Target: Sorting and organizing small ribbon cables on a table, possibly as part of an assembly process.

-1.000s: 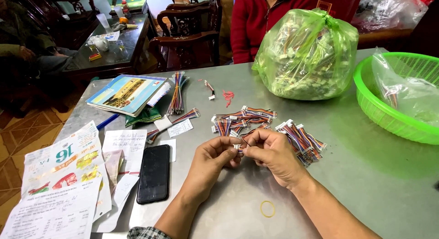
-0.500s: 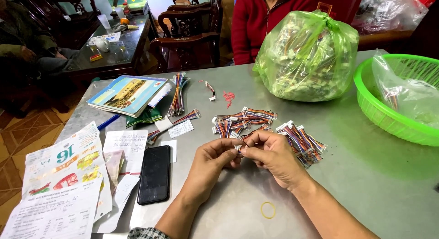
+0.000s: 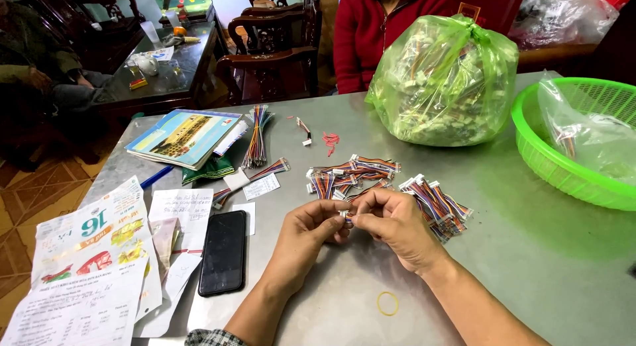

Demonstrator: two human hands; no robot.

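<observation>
A: Head view. What step is in hand?

B: Both hands meet above the grey metal counter (image 3: 530,253). The left hand (image 3: 306,230) and the right hand (image 3: 397,228) pinch a small multicoloured wire harness with a white plug (image 3: 345,215); the fingers (image 3: 331,217) of both are clamped on it. It reads as sorting or bundling single harnesses.

A: And what does the next move call for?

B: Probably a steady pinch, as the piece is thin and limp.

A: How does the harness look, and where is it?

B: Short striped wires, mostly hidden between the fingertips, just in front of loose piles of matching harnesses (image 3: 354,174). A yellow rubber band (image 3: 387,303) lies near the right forearm; a black phone (image 3: 222,252) lies to the left.
</observation>
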